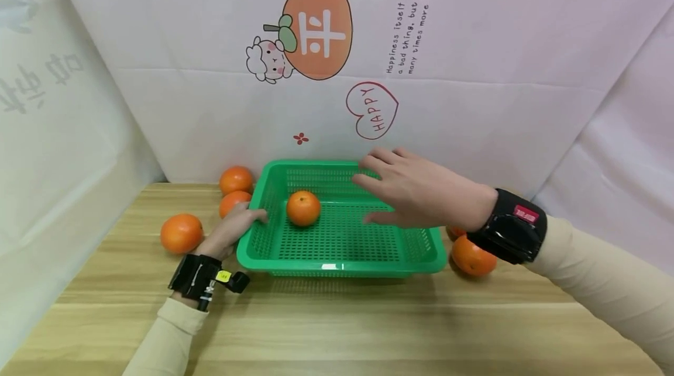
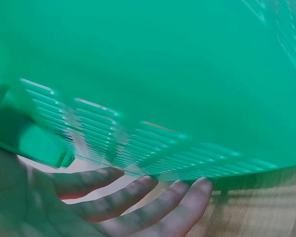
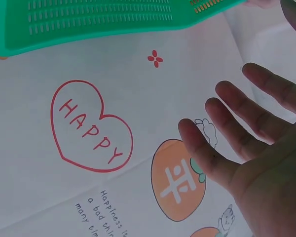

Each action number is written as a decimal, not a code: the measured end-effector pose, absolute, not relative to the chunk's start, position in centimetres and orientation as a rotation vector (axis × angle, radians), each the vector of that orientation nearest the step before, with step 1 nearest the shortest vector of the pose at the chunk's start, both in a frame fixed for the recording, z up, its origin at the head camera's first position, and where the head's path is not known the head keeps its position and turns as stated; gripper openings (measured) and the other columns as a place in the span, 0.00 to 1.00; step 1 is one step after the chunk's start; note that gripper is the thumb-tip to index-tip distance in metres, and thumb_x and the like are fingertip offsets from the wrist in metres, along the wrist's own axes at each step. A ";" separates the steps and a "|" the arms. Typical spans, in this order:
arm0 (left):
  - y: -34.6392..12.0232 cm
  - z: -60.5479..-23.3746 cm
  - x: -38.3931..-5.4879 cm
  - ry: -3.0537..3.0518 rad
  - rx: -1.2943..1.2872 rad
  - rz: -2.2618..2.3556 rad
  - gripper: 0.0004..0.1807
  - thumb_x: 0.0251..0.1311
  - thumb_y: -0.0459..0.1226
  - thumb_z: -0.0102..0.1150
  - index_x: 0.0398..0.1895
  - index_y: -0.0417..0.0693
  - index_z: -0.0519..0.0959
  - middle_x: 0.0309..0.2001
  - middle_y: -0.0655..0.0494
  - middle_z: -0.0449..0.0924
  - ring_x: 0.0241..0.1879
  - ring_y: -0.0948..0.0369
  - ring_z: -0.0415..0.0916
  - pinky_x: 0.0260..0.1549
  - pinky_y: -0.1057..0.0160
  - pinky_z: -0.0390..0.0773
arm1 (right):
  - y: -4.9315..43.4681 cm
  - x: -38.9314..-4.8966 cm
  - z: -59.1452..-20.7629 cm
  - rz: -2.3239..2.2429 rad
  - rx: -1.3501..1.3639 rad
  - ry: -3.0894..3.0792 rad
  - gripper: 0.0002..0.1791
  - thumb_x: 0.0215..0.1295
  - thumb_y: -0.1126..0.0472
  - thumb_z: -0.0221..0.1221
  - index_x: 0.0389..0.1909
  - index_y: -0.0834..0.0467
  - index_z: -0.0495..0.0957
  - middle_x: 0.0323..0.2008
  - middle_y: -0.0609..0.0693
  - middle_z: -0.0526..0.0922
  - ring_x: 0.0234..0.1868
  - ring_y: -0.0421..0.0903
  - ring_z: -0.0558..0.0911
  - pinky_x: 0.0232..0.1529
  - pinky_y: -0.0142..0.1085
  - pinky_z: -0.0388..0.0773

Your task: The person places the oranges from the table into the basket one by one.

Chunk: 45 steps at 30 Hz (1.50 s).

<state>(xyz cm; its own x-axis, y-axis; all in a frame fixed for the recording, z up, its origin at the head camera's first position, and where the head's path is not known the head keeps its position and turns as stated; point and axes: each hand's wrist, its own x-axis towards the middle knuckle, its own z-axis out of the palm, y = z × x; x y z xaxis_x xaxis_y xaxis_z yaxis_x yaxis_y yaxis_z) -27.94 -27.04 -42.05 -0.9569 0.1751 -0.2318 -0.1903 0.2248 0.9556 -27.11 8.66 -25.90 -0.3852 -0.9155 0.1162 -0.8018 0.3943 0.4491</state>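
A green plastic basket point(image 1: 368, 267) with slotted walls stands on the wooden table. One orange point(image 1: 303, 208) lies inside, toward its left end. At the basket's left end my left hand point(image 1: 237, 227) grips the rim, thumb over the top edge. The left wrist view shows that hand's fingers point(image 2: 133, 195) against the outside of the slotted wall point(image 2: 153, 64). Over the right part of the basket hovers my right hand point(image 1: 408, 189), fingers spread and holding nothing. Seen from the right wrist, its palm point(image 3: 274, 192) is bare.
Left of the basket lie three oranges: one at the back point(image 1: 236, 180), one beside the left hand point(image 1: 233, 202) and one farther left point(image 1: 181, 233). To the right sits another orange point(image 1: 474, 256), with part of one more behind it. A printed white cloth point(image 1: 210, 113) hangs behind.
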 end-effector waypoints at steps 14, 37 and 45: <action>-27.5 -41.7 -28.0 2.228 -0.024 1.787 0.40 0.64 0.35 0.47 0.80 0.32 0.55 0.70 0.26 0.71 0.60 0.44 0.83 0.51 0.53 0.89 | 13.5 -24.8 -26.4 -0.137 1.534 -2.279 0.44 0.50 0.38 0.79 0.64 0.57 0.77 0.58 0.55 0.79 0.62 0.55 0.76 0.58 0.49 0.84; -27.0 -42.3 -28.3 2.193 -0.017 1.822 0.38 0.65 0.34 0.47 0.79 0.29 0.57 0.69 0.25 0.73 0.60 0.42 0.83 0.52 0.51 0.89 | 21.4 -24.0 -30.6 0.132 1.308 -2.476 0.44 0.44 0.36 0.80 0.62 0.51 0.80 0.60 0.47 0.80 0.57 0.49 0.81 0.51 0.40 0.83; -27.1 -42.5 -28.3 2.193 -0.013 1.837 0.37 0.64 0.33 0.46 0.78 0.29 0.58 0.68 0.25 0.73 0.59 0.42 0.83 0.52 0.51 0.89 | 23.0 -24.5 -32.9 0.220 1.282 -2.506 0.41 0.42 0.39 0.81 0.59 0.47 0.81 0.57 0.43 0.81 0.51 0.43 0.83 0.49 0.31 0.83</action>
